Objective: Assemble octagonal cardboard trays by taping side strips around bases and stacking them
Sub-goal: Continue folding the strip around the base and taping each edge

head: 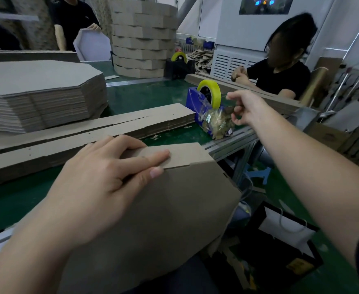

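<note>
Base stack (36, 90) left, strips (89, 132) before it, dispenser (206, 102) right

At two o'clock a person in a black shirt (280, 79) sits behind the green table (131, 96). A white cabinet (248, 28) with a lit display stands at one o'clock. Another person (74, 18) stands at eleven o'clock. A black bag (313, 257) lies at five o'clock.
</note>
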